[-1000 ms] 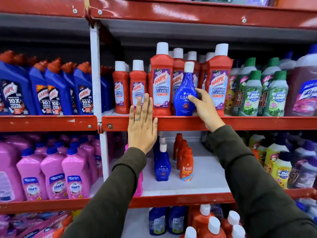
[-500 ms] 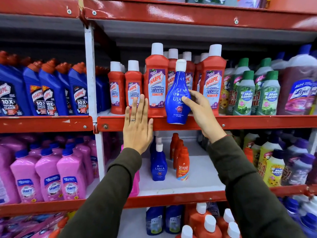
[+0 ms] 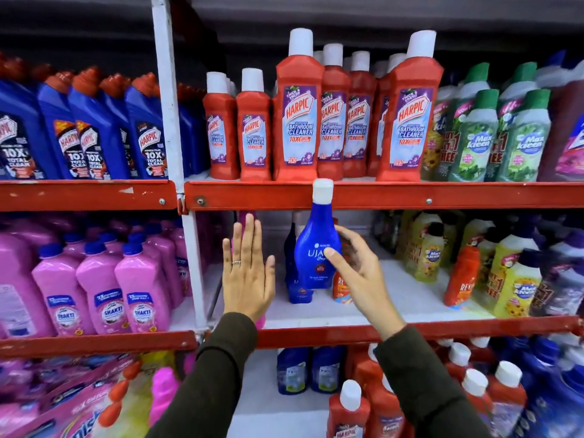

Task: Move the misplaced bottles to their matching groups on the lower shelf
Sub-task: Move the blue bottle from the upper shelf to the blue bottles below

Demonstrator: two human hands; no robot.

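My right hand (image 3: 360, 270) grips a blue Ujala bottle (image 3: 316, 251) with a white cap, held upright in front of the lower shelf (image 3: 395, 298), its cap level with the red shelf rail. Behind it on that shelf stands another blue Ujala bottle (image 3: 298, 294), partly hidden, with orange Revive bottles (image 3: 339, 290) just to its right. My left hand (image 3: 248, 273) is flat and open, fingers up, to the left of the held bottle, holding nothing. Red Harpic bathroom cleaner bottles (image 3: 298, 121) fill the shelf above.
Blue Harpic bottles (image 3: 94, 131) stand upper left, pink Shakti bottles (image 3: 98, 286) lower left. Green Max Kleen bottles (image 3: 477, 137) are upper right, yellow ones (image 3: 512, 279) and one orange Revive bottle (image 3: 463, 276) lower right. A white upright post (image 3: 177, 153) divides the bays.
My right hand has brought the blue Ujala bottle down from the Harpic shelf to the front of the lower shelf. My left hand dropped from the shelf rail to below it.
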